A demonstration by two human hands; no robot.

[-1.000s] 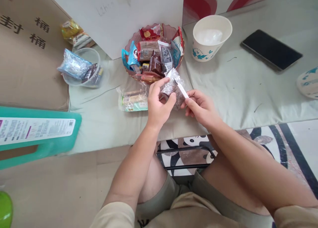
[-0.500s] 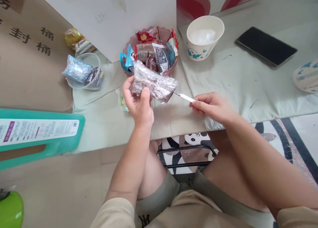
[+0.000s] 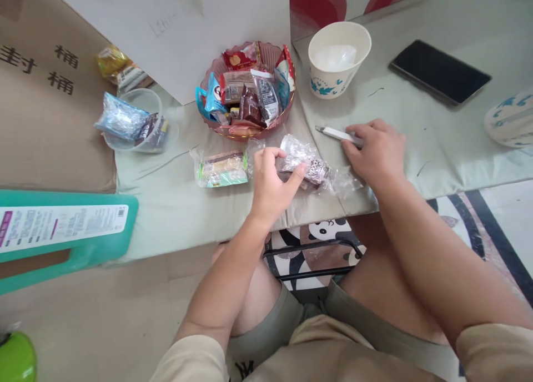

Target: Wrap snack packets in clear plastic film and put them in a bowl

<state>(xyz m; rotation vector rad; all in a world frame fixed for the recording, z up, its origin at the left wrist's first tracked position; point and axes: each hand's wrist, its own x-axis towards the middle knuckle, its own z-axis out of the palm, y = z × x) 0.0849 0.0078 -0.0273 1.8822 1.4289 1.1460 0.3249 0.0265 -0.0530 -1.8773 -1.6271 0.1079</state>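
A small brown pack in crinkled clear plastic (image 3: 310, 170) lies on the cloth near the table's front edge. Over its left end is my left hand (image 3: 272, 179), thumb and fingers apart; the thumb tip overlaps the wrap, and I cannot tell if it presses on it. My right hand (image 3: 377, 149) rests low on the cloth with its fingers on the rear end of a slim white craft knife (image 3: 336, 134), whose tip points left. Left of my left hand sits a wrapped snack (image 3: 222, 170) with green edges. Loose clear film (image 3: 347, 182) lies by my right wrist.
A pink glass bowl (image 3: 245, 132) of packaged snacks stands behind my hands. Beyond are a paper cup (image 3: 333, 82) and a black phone (image 3: 441, 71). On the left are a clear tub (image 3: 156, 107) with packets, a cardboard box (image 3: 50, 132) and a green container (image 3: 129, 221).
The plastic-wrapped pack came down from my left hand onto the cloth, and that hand opened. My right hand moved back and right, lowering the craft knife to the table.
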